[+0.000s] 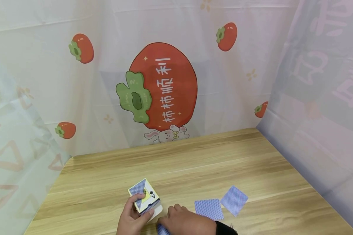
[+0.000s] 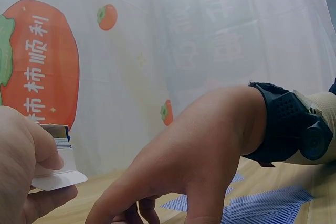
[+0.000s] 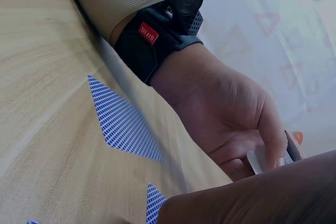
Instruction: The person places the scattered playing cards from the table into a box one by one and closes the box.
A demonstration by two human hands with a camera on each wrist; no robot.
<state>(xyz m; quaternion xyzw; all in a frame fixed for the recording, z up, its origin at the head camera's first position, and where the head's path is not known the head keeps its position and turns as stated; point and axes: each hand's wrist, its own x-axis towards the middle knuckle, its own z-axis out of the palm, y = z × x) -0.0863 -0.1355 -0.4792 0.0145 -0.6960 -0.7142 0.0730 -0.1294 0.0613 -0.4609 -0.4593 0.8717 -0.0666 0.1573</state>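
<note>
My left hand (image 1: 135, 215) grips a playing-card box (image 1: 153, 194) with thumb and fingers, tilted above the table. The box has a blue patterned face and a printed ace. Its white flap (image 2: 59, 180) stands out from the end turned toward me, and white card edges show inside. Close to its right, my right hand (image 1: 188, 220) reaches down over a blue-backed playing card (image 1: 163, 230) at the bottom of the head view. Its fingers are bent and overlap that card; I cannot tell whether they pinch it. The left wrist view hides its fingertips.
Two more blue-backed cards, one card (image 1: 209, 209) and a turned card (image 1: 234, 200), lie face down to the right of my right hand. The wood-grain table (image 1: 194, 163) is enclosed by printed cloth (image 1: 100, 98) at the back and sides.
</note>
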